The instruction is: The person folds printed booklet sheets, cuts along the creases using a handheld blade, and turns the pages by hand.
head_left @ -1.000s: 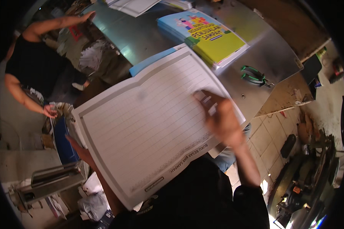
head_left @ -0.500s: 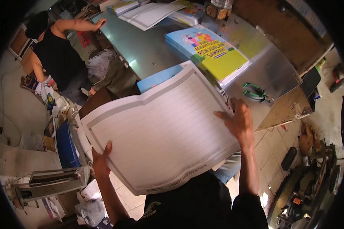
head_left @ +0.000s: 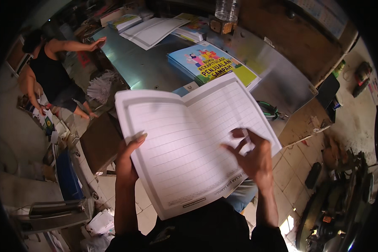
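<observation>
Under parted, seemingly hovering right fingers [head_left: 236, 153] lies the booklet [head_left: 172, 155], held by left fingers [head_left: 135, 144].

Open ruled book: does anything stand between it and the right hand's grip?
Nothing visible does: the right hand's grip is over the right page of the open book. The pliers lie beyond its edge.

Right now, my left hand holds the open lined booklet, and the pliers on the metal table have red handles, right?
Not red: the head view shows green-handled pliers on the metal table. Your left hand does hold the open lined booklet.
</observation>
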Motion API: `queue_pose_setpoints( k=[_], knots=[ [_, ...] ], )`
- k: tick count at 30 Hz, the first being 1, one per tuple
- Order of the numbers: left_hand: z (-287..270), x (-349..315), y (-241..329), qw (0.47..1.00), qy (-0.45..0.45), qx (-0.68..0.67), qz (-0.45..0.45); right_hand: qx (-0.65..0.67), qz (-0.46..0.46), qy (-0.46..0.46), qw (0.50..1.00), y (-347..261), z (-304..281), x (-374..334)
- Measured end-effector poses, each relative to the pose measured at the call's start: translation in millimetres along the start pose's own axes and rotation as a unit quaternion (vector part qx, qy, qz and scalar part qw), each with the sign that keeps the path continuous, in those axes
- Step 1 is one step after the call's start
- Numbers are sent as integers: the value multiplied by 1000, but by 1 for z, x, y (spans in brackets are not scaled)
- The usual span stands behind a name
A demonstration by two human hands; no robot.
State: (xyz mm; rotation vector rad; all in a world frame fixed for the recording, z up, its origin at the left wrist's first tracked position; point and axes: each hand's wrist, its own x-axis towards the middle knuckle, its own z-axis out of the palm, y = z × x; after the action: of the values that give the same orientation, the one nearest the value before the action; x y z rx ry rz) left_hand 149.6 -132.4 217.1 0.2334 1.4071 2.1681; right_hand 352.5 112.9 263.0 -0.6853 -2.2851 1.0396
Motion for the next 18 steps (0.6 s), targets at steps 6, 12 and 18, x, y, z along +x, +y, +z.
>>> queue_pose_setpoints(
  k=[6,12,18],
  knots=[
    [51,-13,10,995,-100,-11,4,114,-107,-130,979,-67,18,-2],
    [74,-3,-23,983,-111,104,104,-22,-75,-95,992,-72,43,6],
    [44,14,-50,969,-196,-145,49,42,-119,-58,990,-68,40,14]
  ],
)
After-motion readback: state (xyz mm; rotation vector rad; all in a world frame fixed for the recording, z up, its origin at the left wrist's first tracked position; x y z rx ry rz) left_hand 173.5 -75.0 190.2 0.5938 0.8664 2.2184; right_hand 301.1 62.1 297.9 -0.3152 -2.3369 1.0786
